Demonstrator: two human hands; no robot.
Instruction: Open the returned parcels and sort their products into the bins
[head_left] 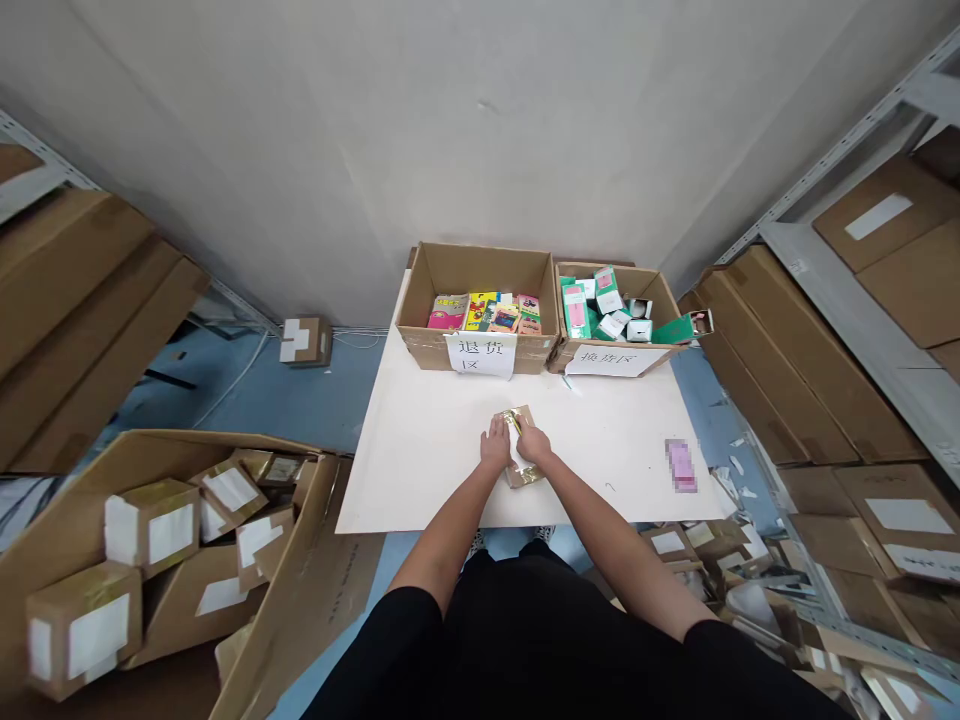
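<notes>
A small cardboard parcel (524,474) with shiny brown tape and a white label lies on the white table (420,455), in front of me. My left hand (495,443) rests flat against the parcel's left side, fingers stretched out. On the parcel's right side, my right hand (532,441) is closed around a slim yellowish tool (517,424), whose tip points toward the far edge. Its exact kind is too small to tell, and my fingers hide part of it. Toward the table's right edge lies a blurred pink item (681,466).
Behind the parcel stand an open carton (424,345) of colourful booklets and another carton (607,358) of green-and-white boxes; both bear paper signs. A large carton (300,560) of taped parcels stands at left. Shelving with cartons (885,215) and scattered packaging (750,590) are at right.
</notes>
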